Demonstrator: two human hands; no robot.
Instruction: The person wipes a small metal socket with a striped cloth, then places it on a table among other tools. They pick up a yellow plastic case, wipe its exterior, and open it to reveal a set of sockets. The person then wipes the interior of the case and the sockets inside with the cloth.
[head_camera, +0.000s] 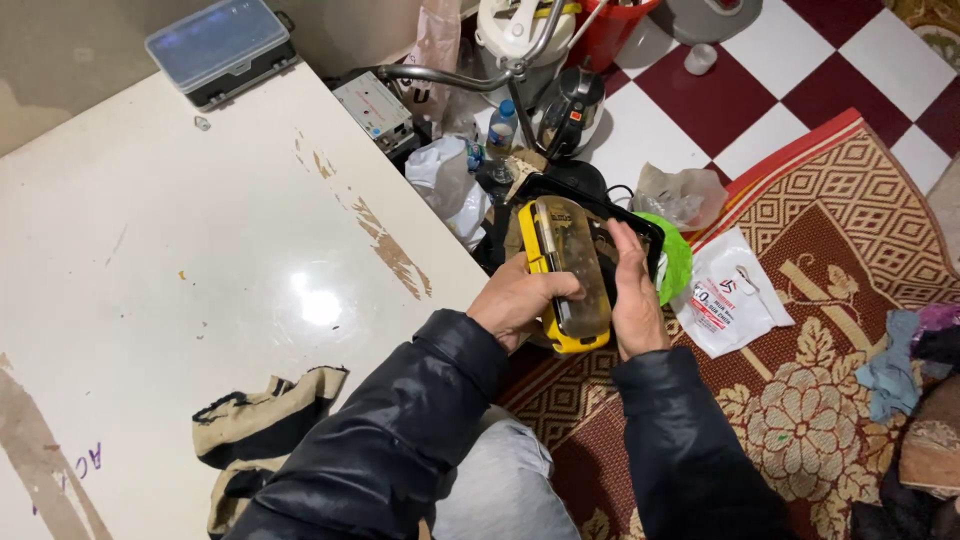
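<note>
Both my hands hold a yellow case with a cloudy clear lid (568, 268), lifted off the right edge of the white table (200, 260). My left hand (518, 300) grips its left side, thumb laid across the lid. My right hand (630, 295) wraps its right side, fingers up along the edge. Both arms wear dark jacket sleeves. Behind the case lie a black tray-like frame (600, 205) and a green object (677, 258).
A grey box with a clear lid (220, 48) sits at the table's far corner; a beige and black cloth (262, 420) lies near me. On the floor are a patterned rug (840, 340), plastic bags (728, 292), a kettle (572, 110), a bottle (502, 130) and clutter.
</note>
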